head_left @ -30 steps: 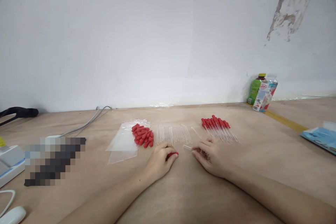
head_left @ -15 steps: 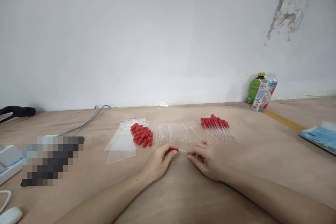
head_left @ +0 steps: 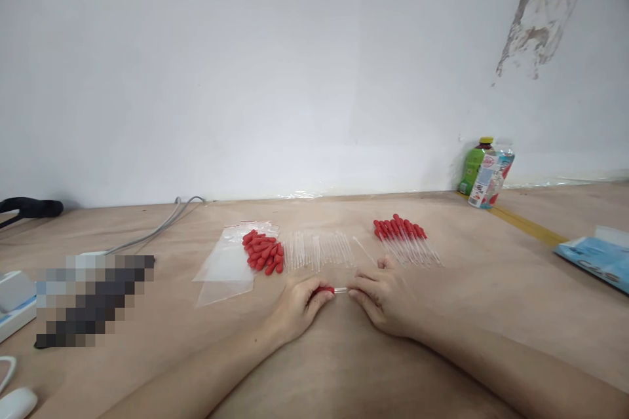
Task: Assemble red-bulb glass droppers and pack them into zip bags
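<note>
Hands meet low in the middle of the head view, both resting on the brown surface (head_left: 344,366). The left hand (head_left: 299,304) is pinched shut around a red bulb (head_left: 325,289), thumb and fingers closed on it, the bulb's free end turned to the right. The right hand (head_left: 381,298) grips a clear tube (head_left: 341,290) between thumb and forefinger. The tube lies level and its left end meets the bulb, so the two pieces touch in the narrow gap between the hands. How far the tube sits inside the bulb cannot be told.

Just beyond the hands lies a row of loose tubes (head_left: 319,250), side by side. Against its left end is a pile of bulbs (head_left: 264,253), resting partly on a flat plastic bag (head_left: 223,268). To the right of the row, a little apart, lies a batch of finished droppers (head_left: 405,239), their red ends pointing away toward the wall.

Far right, by the wall, stands a green bottle (head_left: 472,167) with a printed pouch (head_left: 487,180) leaning just in front of it. A blue packet (head_left: 594,258) lies at the right edge. On the left, a grey cable (head_left: 152,232) runs toward the wall, a white box (head_left: 14,298) sits at the edge, and a white mouse (head_left: 17,402) lies in the near corner.
</note>
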{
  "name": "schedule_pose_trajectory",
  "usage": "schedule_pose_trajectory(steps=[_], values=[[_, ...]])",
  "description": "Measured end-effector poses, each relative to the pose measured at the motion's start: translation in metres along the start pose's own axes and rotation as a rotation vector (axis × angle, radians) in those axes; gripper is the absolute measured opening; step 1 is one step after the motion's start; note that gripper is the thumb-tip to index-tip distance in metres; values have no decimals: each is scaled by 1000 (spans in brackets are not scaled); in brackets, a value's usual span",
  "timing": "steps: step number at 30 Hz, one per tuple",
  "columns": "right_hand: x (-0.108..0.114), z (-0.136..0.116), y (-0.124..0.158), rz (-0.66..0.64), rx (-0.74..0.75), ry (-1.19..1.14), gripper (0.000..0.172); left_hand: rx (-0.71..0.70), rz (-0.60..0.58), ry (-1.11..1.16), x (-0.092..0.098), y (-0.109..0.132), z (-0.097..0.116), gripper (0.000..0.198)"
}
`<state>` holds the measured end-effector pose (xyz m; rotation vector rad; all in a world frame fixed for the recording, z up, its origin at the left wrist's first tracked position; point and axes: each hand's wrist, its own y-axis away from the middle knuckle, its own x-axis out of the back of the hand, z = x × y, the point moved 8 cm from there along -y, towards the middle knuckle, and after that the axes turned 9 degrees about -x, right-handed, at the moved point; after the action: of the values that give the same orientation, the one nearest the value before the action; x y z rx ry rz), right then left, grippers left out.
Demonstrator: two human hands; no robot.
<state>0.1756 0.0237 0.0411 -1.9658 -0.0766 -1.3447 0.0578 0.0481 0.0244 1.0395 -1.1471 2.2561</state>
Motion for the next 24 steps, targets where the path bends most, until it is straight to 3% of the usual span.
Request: schedule_pose_trajectory(steps=[9,16,24], values=[[-21,-1,-1,-61,-33,7,27,-62,-26,-50,-5,0,5,11],[-12,1,-6,-146,-65,15,26,-14,-33,-6,4,-3,-4,14],[-6,-3,-2,17,75,132,21,68,-60,-22,4,1,-6,23]])
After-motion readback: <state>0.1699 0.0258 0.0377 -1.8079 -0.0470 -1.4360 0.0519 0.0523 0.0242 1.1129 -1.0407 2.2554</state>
